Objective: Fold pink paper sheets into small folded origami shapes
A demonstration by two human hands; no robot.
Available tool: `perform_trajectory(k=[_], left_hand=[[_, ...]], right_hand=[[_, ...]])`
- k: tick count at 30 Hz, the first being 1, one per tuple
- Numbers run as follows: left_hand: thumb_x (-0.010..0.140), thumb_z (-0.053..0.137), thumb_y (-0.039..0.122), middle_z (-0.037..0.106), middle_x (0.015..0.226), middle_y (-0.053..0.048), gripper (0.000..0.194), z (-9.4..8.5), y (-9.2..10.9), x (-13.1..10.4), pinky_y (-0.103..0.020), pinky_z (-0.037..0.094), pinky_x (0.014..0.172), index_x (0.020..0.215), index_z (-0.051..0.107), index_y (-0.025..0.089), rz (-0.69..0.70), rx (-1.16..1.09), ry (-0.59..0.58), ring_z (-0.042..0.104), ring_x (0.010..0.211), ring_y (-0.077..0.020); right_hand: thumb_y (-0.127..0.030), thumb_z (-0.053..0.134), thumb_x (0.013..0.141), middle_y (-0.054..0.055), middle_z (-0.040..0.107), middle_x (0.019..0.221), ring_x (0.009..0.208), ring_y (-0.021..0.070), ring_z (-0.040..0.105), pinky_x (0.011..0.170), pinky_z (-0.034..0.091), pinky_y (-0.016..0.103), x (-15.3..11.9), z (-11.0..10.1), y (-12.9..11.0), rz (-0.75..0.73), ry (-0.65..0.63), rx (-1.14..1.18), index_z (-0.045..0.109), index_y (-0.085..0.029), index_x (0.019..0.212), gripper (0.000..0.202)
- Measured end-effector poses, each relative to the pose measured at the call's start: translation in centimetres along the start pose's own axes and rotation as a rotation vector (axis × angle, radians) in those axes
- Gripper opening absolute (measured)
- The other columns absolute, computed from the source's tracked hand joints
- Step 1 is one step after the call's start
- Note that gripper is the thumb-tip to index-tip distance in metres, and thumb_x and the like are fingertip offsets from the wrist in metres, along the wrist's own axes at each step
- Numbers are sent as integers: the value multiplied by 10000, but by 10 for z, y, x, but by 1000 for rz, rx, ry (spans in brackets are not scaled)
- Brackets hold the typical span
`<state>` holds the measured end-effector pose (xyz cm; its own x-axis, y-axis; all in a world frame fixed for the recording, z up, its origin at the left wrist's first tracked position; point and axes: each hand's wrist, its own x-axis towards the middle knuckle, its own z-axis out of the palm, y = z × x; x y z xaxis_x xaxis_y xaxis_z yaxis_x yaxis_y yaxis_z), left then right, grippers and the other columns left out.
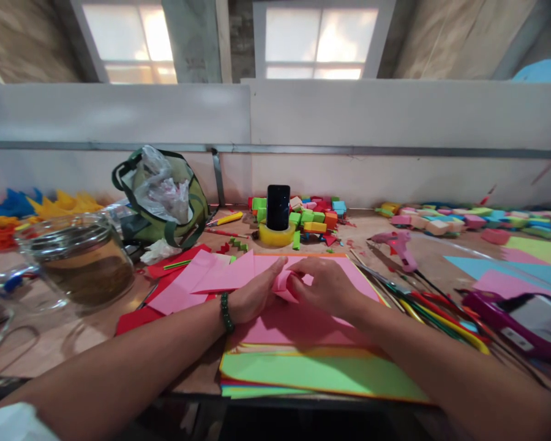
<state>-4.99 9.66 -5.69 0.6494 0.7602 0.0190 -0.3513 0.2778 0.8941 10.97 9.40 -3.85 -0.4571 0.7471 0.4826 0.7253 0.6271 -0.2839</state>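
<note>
A small folded pink paper piece (283,283) is between my two hands, over a stack of coloured sheets (321,370) topped with pink. My right hand (324,283) pinches it between thumb and fingers. My left hand (257,294), with a dark green bead bracelet on the wrist, lies against its left side, fingers fairly straight and pointing forward. Larger pink sheets (179,291) lie to the left, partly on red paper (135,320).
A phone (278,207) stands in a yellow tape roll (276,235), with small folded paper blocks (314,217) around it. A glass jar (85,260) and green bag (183,190) stand left. Right are a pink glue gun (400,248), scissors and tools, and a purple device (517,324).
</note>
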Motion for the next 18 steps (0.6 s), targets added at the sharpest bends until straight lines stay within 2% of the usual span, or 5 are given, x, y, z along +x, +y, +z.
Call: perform_trajectory(k=[5, 9, 12, 15, 18], left_hand=[[924, 397, 525, 665, 1154, -110, 512, 0, -2, 1, -369, 406, 962, 1255, 556, 168, -43, -13, -11, 580, 1120, -241], [907, 437, 532, 692, 1058, -109, 512, 0, -2, 0, -344, 447, 876, 1219, 575, 150, -51, -9, -15, 630, 998, -232], [898, 467, 525, 694, 1018, -103, 482, 0, -1, -1, -318, 457, 822, 1163, 604, 147, -9, -7, -4, 639, 934, -217], [893, 490, 506, 677, 1055, -86, 439, 0, -2, -1, -305, 439, 848, 1143, 611, 167, 47, 6, 19, 613, 977, -205], [888, 500, 501, 656, 1104, -75, 425, -1, -5, 0, -311, 428, 854, 1154, 603, 185, 37, 54, 23, 590, 1000, -205]], right_hand=[[-148, 514, 811, 22, 681, 671, 610, 124, 585, 603, 377, 232, -2, 1, 1, -16, 36, -54, 668, -186, 637, 236], [-176, 552, 778, 38, 660, 633, 594, 139, 570, 576, 357, 245, -4, 5, -1, -41, 121, -190, 658, -177, 617, 193], [-156, 575, 741, 25, 696, 725, 634, 139, 589, 591, 380, 233, -4, 5, -1, -42, 119, -102, 690, -199, 758, 124], [-108, 544, 737, 3, 718, 800, 650, 133, 606, 612, 408, 228, -3, 5, 1, -30, 71, 15, 689, -230, 926, 268], [-69, 501, 736, 1, 717, 771, 618, 131, 603, 602, 416, 229, -2, 7, 3, -14, 21, 54, 687, -212, 872, 271]])
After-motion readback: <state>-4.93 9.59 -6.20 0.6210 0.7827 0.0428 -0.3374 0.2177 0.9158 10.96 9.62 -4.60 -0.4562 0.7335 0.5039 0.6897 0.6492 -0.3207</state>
